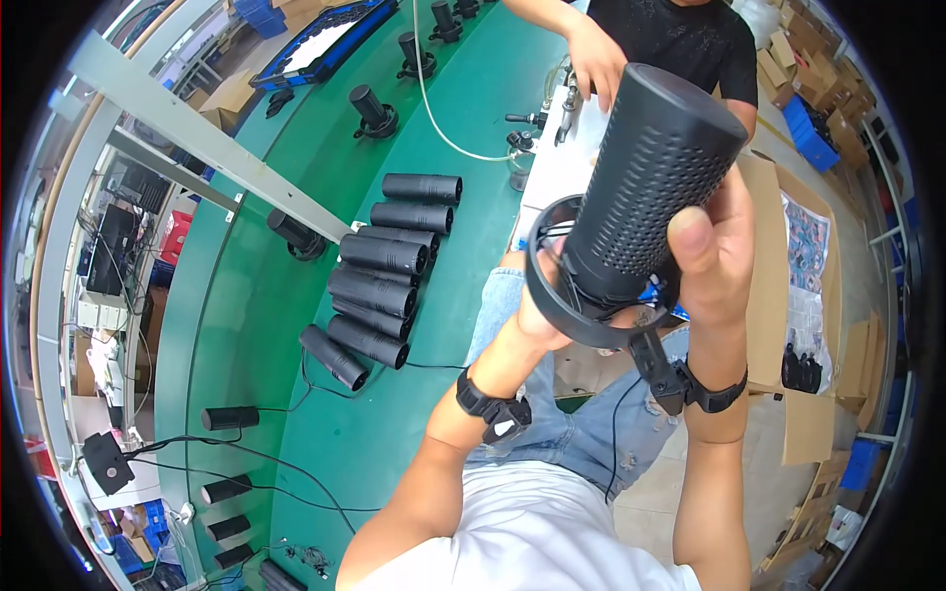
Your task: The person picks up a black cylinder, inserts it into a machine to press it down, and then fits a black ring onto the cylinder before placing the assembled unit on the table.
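Observation:
A black microphone (650, 177) with a perforated body is raised in front of me, tilted, its upper end leaning right. Around its lower part runs a black ring mount (547, 295) with a short bracket (658, 369) below. My right hand (717, 256) is closed on the microphone's right side, thumb against the perforated body. From below, my left hand (537, 317) is closed at the ring's left side; most of its fingers are hidden behind the ring. Some wires and a small blue part (650, 293) show inside the ring.
Several black cylinders (382, 254) lie on the green bench (325, 473) to my left. Assembled microphones (371, 110) stand behind them. Cables (286, 468) cross the bench. Beyond, a co-worker's hand (596, 61) is over a white surface with metal fixtures. An opened cardboard box (764, 212) stands right.

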### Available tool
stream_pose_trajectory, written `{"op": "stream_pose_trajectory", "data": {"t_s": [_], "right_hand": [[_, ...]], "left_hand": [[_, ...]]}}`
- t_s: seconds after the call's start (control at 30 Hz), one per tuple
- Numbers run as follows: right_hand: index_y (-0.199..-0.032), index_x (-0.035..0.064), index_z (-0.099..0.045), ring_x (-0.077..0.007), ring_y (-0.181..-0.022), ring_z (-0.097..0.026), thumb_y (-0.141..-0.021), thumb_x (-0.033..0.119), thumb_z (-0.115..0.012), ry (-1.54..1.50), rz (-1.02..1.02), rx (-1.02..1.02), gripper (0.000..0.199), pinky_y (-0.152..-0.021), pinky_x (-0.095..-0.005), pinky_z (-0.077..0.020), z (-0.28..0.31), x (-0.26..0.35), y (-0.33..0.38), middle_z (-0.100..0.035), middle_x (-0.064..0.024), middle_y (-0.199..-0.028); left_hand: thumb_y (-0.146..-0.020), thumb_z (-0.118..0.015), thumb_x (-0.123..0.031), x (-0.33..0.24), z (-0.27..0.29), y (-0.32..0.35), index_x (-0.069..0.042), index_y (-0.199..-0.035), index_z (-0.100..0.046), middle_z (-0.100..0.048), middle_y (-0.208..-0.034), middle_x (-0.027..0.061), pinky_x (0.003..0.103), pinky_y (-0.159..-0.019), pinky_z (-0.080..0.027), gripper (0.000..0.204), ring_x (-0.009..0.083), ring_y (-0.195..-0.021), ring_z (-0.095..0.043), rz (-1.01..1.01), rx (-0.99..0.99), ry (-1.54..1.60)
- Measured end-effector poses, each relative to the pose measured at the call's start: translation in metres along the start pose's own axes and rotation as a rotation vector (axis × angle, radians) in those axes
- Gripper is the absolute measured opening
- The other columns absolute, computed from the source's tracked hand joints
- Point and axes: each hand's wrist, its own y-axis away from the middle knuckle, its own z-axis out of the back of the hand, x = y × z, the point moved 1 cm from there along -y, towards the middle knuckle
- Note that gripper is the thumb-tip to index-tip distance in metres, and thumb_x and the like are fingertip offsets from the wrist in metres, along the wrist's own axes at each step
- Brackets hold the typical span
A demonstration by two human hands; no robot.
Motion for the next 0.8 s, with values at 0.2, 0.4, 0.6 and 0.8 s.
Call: {"op": "stream_pose_trajectory", "data": {"t_s": [0.2,0.4,0.6,0.8], "right_hand": [[-0.136,-0.0067,-0.032,-0.0163,-0.102,-0.057,-0.069,0.046,-0.082,0.105,0.025,-0.082,0.099,-0.088,-0.0281,-0.0489,-0.007,0.002,0.001,-0.052,-0.0109,-0.118],[-0.135,-0.0075,-0.032,-0.0166,-0.100,-0.057,-0.072,0.046,-0.079,0.122,0.088,-0.127,0.096,-0.085,-0.0279,-0.0486,-0.007,-0.002,0.007,-0.051,-0.0107,-0.117],[-0.134,-0.0074,-0.037,-0.0174,-0.101,-0.057,-0.072,0.051,-0.077,0.250,0.157,-0.265,0.094,-0.086,-0.0296,-0.0485,-0.005,-0.004,0.015,-0.054,-0.0130,-0.115],[-0.126,-0.0077,-0.045,-0.0182,-0.095,-0.060,-0.071,0.064,-0.071,0.249,0.185,-0.308,0.094,-0.082,-0.0304,-0.0513,-0.012,0.000,0.017,-0.059,-0.0131,-0.105]], "left_hand": [[-0.088,-0.061,-0.029,-0.008,-0.005,0.016,0.008,-0.143,-0.017,-0.034,-0.143,0.0186,0.039,-0.110,-0.031,0.079,0.0281,-0.130,-0.041,-0.092,-0.142,-0.074],[-0.075,-0.078,-0.015,-0.009,-0.020,0.009,0.005,-0.140,-0.022,-0.041,-0.135,0.0163,0.039,-0.107,-0.035,0.088,0.0241,-0.126,-0.044,-0.244,-0.077,-0.279],[-0.073,-0.081,-0.012,-0.006,-0.018,0.005,0.006,-0.138,-0.023,-0.041,-0.134,0.0160,0.038,-0.105,-0.038,0.088,0.0232,-0.125,-0.045,-0.262,-0.021,-0.286],[-0.075,-0.081,-0.016,-0.003,-0.028,0.010,0.007,-0.139,-0.020,-0.038,-0.137,0.0197,0.040,-0.106,-0.038,0.091,0.0266,-0.127,-0.044,-0.282,-0.114,-0.317]]}}
